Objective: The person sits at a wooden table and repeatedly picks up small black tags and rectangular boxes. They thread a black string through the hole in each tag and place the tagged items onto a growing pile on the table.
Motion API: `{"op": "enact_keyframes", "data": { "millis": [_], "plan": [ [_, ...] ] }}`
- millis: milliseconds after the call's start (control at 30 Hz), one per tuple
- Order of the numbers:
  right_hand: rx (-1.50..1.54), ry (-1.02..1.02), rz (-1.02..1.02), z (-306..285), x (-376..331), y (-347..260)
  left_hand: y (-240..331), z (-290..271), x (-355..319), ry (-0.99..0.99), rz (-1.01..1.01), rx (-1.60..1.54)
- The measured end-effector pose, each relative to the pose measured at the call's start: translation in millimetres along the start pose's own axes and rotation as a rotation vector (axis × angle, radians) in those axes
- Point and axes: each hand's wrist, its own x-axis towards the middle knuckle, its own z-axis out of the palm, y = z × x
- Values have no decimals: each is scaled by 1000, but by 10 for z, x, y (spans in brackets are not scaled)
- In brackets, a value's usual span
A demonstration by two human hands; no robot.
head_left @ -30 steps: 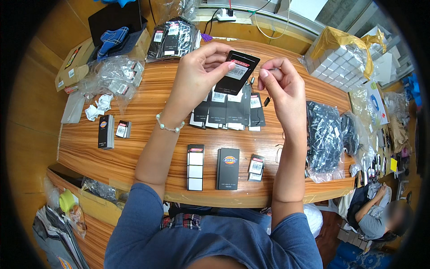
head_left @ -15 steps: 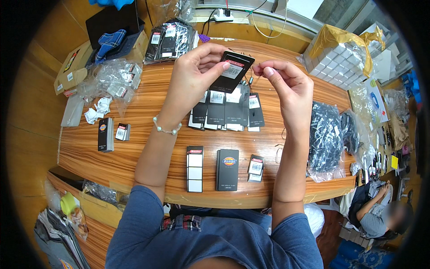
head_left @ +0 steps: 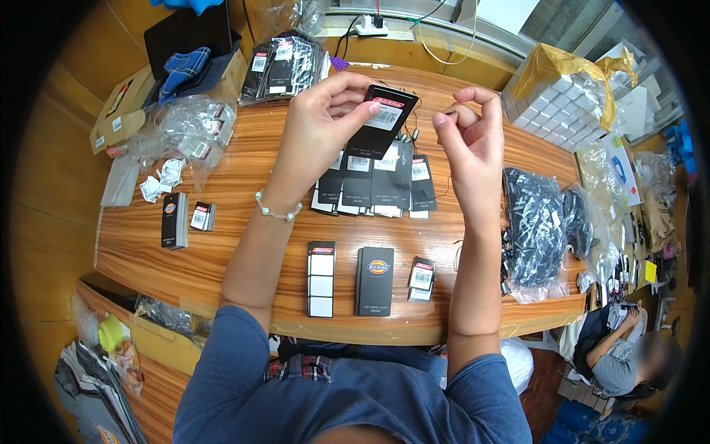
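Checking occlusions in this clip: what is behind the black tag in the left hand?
Past the lower edge of the black tag, overlapping dark tags show on the wooden table. Whatever the tag and left hand cover cannot be seen.

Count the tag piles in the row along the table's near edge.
3: the white-panelled pile at left, the dark pile mid-row, the small labelled pile at right; others may be hidden.

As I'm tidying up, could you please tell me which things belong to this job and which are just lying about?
Likely in use: black hang tag in the left hand; overlapping hang tags; white-panelled tags; black tag stack; small barcode tags.

Apparently lying about: crumpled white paper; blue plaid cloth.
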Motion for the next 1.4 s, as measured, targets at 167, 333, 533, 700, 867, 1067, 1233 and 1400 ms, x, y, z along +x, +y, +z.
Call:
{"op": "enact_keyframes", "data": {
  "millis": [167,333,533,700,867,1067,1233,1400],
  "plan": [
    [-119,-93,113,-13,3,-13,2,-12,4,-2,-1,-6],
    [-21,-71,109,31,-5,-49,-21,-15,4,-17,8,-20],
    [134,-39,78,53,17,-15,-5,22,5,15,-10,-54],
    [-8,0,55,100,-8,52,-6,57,-16,36,36,-74],
    [-383,64,-140,132,-25,172,-2,93,-34,59,75,-43],
    [-472,50,-159,181,-36,98,43,165,-87,94,133,139],
    [-472,55,-157,154,-43,89,28,206,-115,59,178,211],
    [-486,28,-116,135,-48,59,30,220,-125,66,206,282]
  ]
}}
